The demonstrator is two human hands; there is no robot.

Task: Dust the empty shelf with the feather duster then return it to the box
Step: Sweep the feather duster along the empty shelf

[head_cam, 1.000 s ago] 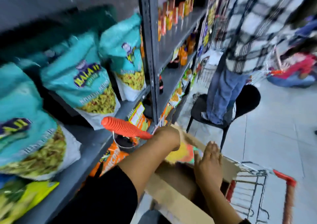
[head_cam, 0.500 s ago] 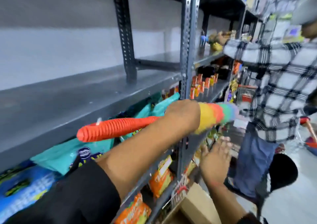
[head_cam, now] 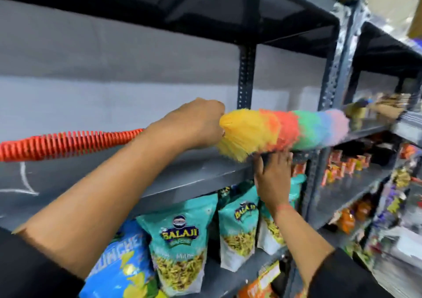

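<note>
Duster sits over the front right stretch of the empty grey shelf, its rainbow head lying along the shelf edge and reaching toward the perforated upright. Our left hand is clenched around the duster where the fibres meet the ribbed orange handle; the handle trails back past the forearm toward the left edge of view. Our right hand presses against the shelf's front lip with fingers spread, holding nothing, just under the yellow end of the head. The box is not in view.

Risks as we judge them:

1. The grip is choked up at the head, so the long handle swings free behind the wrist. A wide sweep could knock it against the wall or the shelf above.
2. The pink tip lies near goods on the neighbouring bay. Overshooting past the upright could topple them.
3. The right hand lies in the sweep path at the lip. A stroke drawn toward us would run the fibres into the fingers and leave that strip undusted.
4. Dust pushed off the front edge would fall on the Balaji snack bags directly below.
5. Motion blur hides whether the fibres actually touch the shelf surface; a pass held too high would clean nothing.
</note>
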